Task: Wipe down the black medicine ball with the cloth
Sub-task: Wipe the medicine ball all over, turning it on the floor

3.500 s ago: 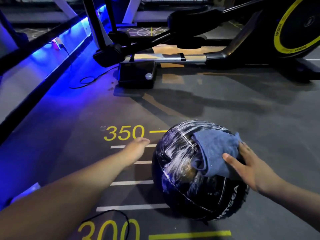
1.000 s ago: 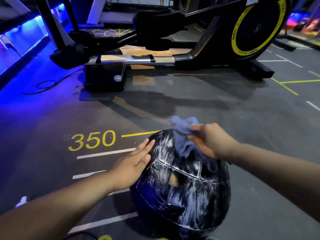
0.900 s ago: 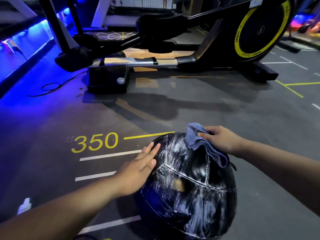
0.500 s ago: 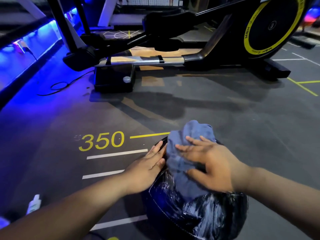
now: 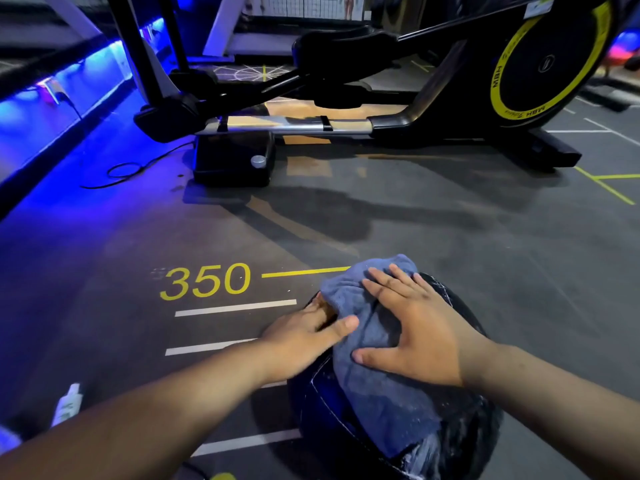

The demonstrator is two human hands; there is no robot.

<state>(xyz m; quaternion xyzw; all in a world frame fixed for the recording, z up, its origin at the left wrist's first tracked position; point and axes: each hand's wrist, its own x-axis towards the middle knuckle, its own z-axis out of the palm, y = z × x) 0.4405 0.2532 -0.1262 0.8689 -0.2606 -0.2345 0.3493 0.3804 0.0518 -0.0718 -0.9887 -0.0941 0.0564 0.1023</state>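
The black medicine ball (image 5: 464, 431) rests on the gym floor at the lower right, wet streaks showing on its near side. A grey-blue cloth (image 5: 377, 393) lies spread over its top and front. My right hand (image 5: 415, 334) presses flat on the cloth, fingers spread apart. My left hand (image 5: 304, 337) lies against the ball's left side, its thumb over the cloth's edge and its fingertips tucked under the fold. Much of the ball's top is hidden beneath the cloth and hands.
An elliptical trainer (image 5: 311, 126) with a yellow-rimmed flywheel (image 5: 547, 60) stands across the floor ahead. A cable (image 5: 121, 168) coils at the left by the blue-lit wall. A white spray bottle (image 5: 67, 405) lies at the lower left. Yellow "350" (image 5: 206, 280) marks the floor.
The cloth has spread further down the ball's front and my right hand has slid a little toward me on it. My left hand's thumb now overlaps the cloth.
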